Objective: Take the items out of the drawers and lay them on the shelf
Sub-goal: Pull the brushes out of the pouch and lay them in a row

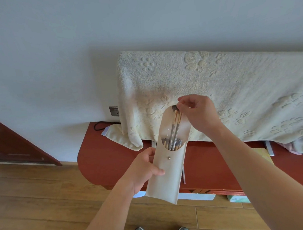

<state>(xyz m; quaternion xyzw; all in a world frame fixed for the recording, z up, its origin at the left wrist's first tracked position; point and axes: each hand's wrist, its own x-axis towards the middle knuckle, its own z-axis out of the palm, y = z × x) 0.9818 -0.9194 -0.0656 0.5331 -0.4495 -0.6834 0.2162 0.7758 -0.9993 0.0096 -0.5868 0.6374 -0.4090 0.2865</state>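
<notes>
Left hand (145, 167) grips cream pouch (167, 170), flap open, snap stud showing. Right hand (196, 111) pinches what look like two makeup brushes (175, 125) standing in pouch.

Left hand (144, 167) holds pouch (167, 174); right hand (198, 114) pinches brushes (175, 127).

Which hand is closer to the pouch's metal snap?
Left. The left hand grips the pouch by its edge, beside the snap; the right hand is above, pinching the brushes by their heads.
</notes>
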